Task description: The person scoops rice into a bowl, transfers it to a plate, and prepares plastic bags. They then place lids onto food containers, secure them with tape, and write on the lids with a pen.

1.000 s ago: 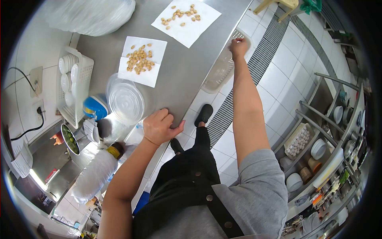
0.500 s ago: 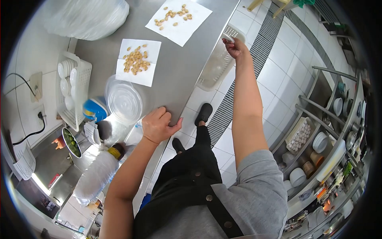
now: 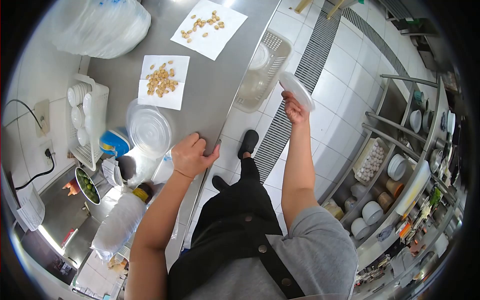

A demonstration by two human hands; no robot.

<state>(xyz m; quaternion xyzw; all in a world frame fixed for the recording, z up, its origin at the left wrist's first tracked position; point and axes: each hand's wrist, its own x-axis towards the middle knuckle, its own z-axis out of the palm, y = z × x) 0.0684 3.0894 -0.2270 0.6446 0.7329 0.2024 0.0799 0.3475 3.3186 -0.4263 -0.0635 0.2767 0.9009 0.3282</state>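
My right hand (image 3: 296, 107) pinches a round white plate (image 3: 298, 90) by its edge and holds it tilted above the floor, beside a pale plastic basket (image 3: 277, 47). Inside that basket lie another round white piece (image 3: 260, 56) and something translucent. My left hand (image 3: 191, 154) rests on the edge of the steel table (image 3: 210, 95), fingers curled in and thumb stuck out past the edge. Close to it are stacked clear plastic lids (image 3: 149, 129). Small tan nuts or seeds (image 3: 161, 82) lie on a white paper napkin, and more (image 3: 205, 24) on a second one.
A rack of white dishes (image 3: 92, 125) stands against the wall, near a blue container (image 3: 114, 143) and a bowl of green fruit (image 3: 88, 185). A large plastic bag (image 3: 100, 27) sits at the back. Shelves with bowls and a tray of eggs (image 3: 371, 160) are on the right.
My right hand has lifted the plate out of the basket and brought it down and closer to me. My left hand stays at the table edge, and the view has shifted slightly.
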